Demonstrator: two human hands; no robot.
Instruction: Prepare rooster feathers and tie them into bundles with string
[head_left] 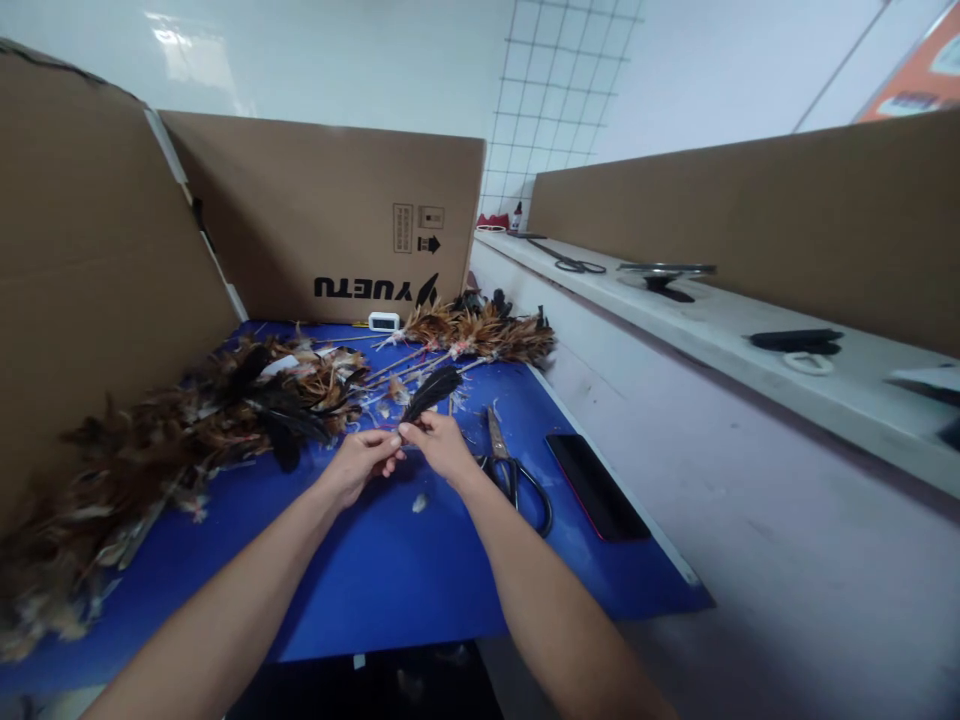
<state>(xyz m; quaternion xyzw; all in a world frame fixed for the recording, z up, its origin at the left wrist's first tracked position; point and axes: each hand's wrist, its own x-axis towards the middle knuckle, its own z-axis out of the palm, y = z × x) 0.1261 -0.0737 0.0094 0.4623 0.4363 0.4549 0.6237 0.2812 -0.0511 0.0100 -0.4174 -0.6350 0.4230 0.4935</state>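
My right hand [441, 445] pinches the lower end of some black feathers [433, 391], whose tips point away up and to the right. Close against it, my left hand [365, 460] has its thumb and fingers pressed together at the base of the same feathers; the fingertips of both hands nearly meet. Just right of my right hand, scissors [504, 465] with black handles lie on the blue table [375, 590]. Beyond my hands are bundles of brown feathers on thin sticks [480, 335]. A long heap of brown and black feathers [172, 430] spreads along the left.
A phone [596, 485] lies at the table's right side. Cardboard panels [315, 215] wall off the back and left. A small white digital display [384, 321] stands at the back. The white ledge [720, 330] on the right holds another pair of scissors [574, 262] and small black items.
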